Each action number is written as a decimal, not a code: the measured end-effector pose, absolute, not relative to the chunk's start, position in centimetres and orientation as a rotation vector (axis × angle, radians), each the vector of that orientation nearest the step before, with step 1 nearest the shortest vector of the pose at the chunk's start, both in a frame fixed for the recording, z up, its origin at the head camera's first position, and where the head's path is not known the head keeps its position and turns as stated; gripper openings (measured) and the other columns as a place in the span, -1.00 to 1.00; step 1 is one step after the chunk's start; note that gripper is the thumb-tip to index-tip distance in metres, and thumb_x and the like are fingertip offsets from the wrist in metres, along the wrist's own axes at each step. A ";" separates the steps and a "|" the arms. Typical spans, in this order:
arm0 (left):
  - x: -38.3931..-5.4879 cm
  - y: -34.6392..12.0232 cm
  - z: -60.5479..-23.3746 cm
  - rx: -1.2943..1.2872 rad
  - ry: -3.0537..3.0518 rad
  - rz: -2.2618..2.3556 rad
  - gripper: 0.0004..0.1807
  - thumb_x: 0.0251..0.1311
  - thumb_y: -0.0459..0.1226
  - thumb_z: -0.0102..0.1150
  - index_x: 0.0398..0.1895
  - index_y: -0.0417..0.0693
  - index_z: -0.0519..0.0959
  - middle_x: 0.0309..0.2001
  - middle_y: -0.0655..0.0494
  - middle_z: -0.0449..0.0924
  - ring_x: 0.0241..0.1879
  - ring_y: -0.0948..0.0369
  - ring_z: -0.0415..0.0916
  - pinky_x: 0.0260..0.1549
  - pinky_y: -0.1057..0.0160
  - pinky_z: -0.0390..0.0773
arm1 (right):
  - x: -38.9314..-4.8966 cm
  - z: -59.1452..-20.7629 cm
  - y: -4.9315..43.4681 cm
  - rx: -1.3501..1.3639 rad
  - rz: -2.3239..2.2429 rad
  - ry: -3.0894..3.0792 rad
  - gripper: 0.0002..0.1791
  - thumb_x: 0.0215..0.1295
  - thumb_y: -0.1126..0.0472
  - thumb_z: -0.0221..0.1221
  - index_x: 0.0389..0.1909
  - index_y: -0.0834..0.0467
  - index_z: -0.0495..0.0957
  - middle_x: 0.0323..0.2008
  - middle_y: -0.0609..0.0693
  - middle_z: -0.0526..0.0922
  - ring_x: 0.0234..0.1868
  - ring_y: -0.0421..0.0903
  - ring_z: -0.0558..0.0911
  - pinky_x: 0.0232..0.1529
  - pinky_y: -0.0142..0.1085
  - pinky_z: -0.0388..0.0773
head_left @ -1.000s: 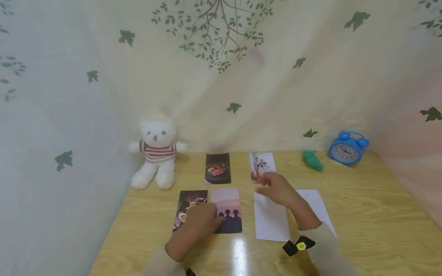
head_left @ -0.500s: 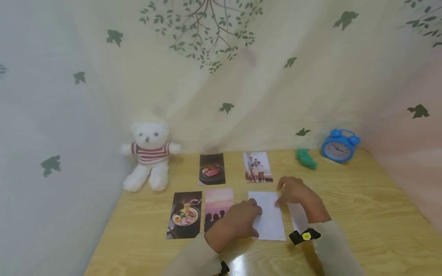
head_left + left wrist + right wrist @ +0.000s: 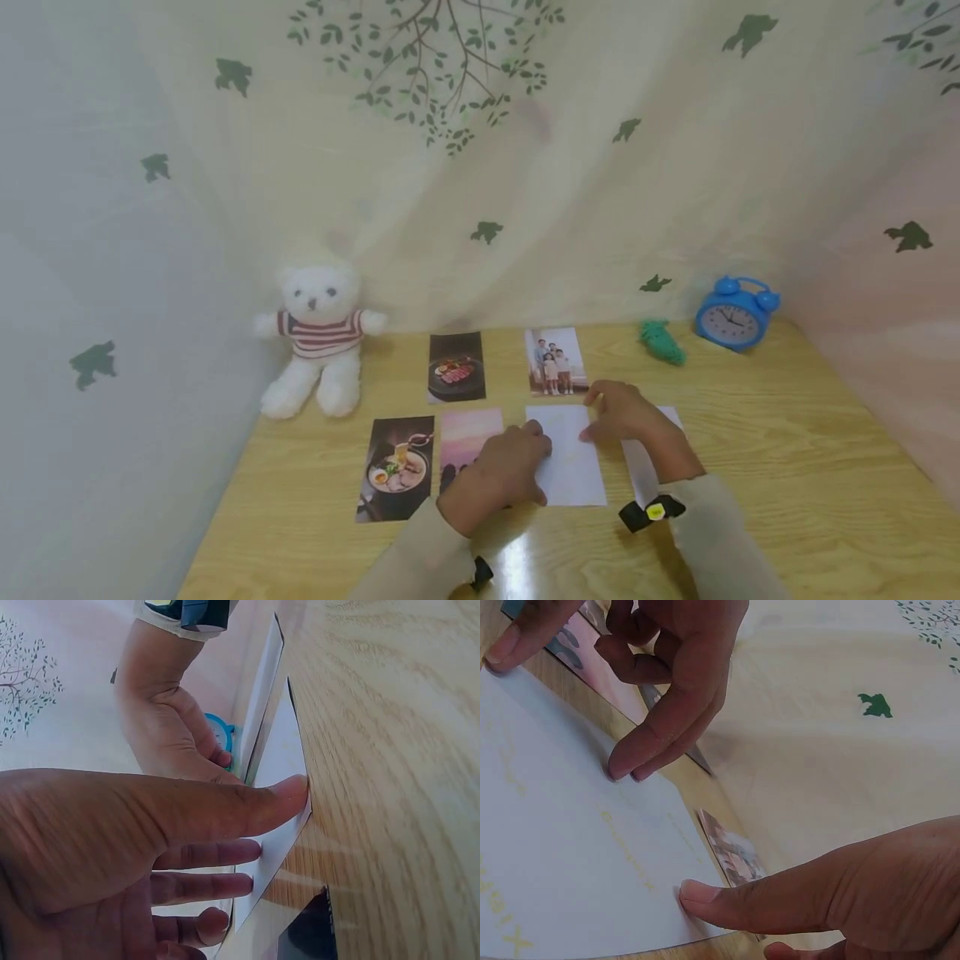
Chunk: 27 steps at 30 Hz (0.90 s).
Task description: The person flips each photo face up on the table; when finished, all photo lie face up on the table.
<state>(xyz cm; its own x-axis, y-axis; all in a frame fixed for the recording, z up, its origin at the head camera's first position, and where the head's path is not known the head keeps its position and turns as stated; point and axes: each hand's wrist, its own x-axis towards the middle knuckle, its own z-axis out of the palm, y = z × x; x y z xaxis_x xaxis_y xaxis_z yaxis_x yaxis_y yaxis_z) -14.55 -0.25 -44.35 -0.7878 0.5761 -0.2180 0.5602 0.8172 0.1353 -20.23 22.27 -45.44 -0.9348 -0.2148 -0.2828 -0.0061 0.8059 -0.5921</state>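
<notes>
A white card (image 3: 570, 471), face up white with faint yellow print in the right wrist view, lies flat on the table. My left hand (image 3: 495, 471) touches its left side, the thumb (image 3: 289, 796) at its near corner and the fingers stretched onto the surface. On its right side, near the far corner, my right hand (image 3: 633, 421) rests its thumb (image 3: 701, 892). A pink sunset photo (image 3: 471, 427) with dark silhouettes lies left of it, partly covered by my left hand. Under my right forearm a second white card (image 3: 639, 467) is partly hidden.
A noodle bowl photo (image 3: 396, 468) lies at the left. Behind are a sliced meat photo (image 3: 456, 368) and a family photo (image 3: 555, 360). Against the backdrop stand a teddy bear (image 3: 318, 342), a green object (image 3: 662, 342) and a blue alarm clock (image 3: 731, 323).
My left hand has moved right from the photos to the white card. My right hand has come to the card's right side. The card has shifted slightly away and left.
</notes>
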 end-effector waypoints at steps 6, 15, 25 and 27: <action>-14.6 -0.3 -44.3 0.866 2.749 0.141 -0.30 -0.14 0.03 0.74 0.11 0.05 0.69 0.15 0.12 0.58 -0.07 0.17 0.58 -0.18 0.25 0.66 | -20.5 -45.5 21.6 -0.137 -0.856 2.652 -0.45 0.05 0.21 0.58 0.00 0.26 0.53 -0.31 0.08 0.58 -0.26 0.01 0.52 -0.22 -0.20 0.49; -14.6 -0.6 -44.5 0.849 2.741 0.221 -0.36 -0.12 -0.04 0.73 0.07 0.03 0.69 0.16 0.12 0.57 -0.04 0.16 0.58 -0.12 0.28 0.65 | -21.2 -46.0 22.2 -0.128 -1.034 2.594 -0.65 0.22 0.25 0.48 -0.16 0.26 0.50 -0.31 0.07 0.55 -0.29 -0.03 0.51 -0.31 -0.24 0.47; -14.8 -0.1 -44.6 0.809 2.719 0.372 -0.26 0.48 0.35 -0.07 0.00 -0.08 0.75 0.03 0.00 0.68 -0.06 0.14 0.62 -0.08 0.17 0.66 | -20.9 -44.8 21.6 -0.173 -1.586 2.198 -0.55 0.46 0.27 0.26 0.21 0.44 0.39 -0.25 0.10 0.60 -0.34 -0.04 0.74 -0.19 -0.08 0.80; -14.9 0.1 -44.8 0.773 2.723 0.410 -0.16 0.43 0.44 -0.14 -0.03 -0.11 0.74 -0.02 -0.01 0.69 -0.13 0.15 0.60 -0.18 0.16 0.64 | -20.9 -44.6 21.1 -0.180 -1.631 2.177 -0.53 0.47 0.28 0.25 0.23 0.45 0.37 -0.22 0.11 0.61 -0.31 -0.05 0.72 -0.18 -0.08 0.80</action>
<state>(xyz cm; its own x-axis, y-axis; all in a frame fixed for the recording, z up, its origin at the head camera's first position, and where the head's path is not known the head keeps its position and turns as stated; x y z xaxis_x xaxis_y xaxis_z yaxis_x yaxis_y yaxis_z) -14.86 0.06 -44.80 -0.8174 0.5443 -0.1885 0.4647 0.8165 0.3426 -20.87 21.09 -44.65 -0.9065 -0.3425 -0.2468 0.1407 0.3062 -0.9415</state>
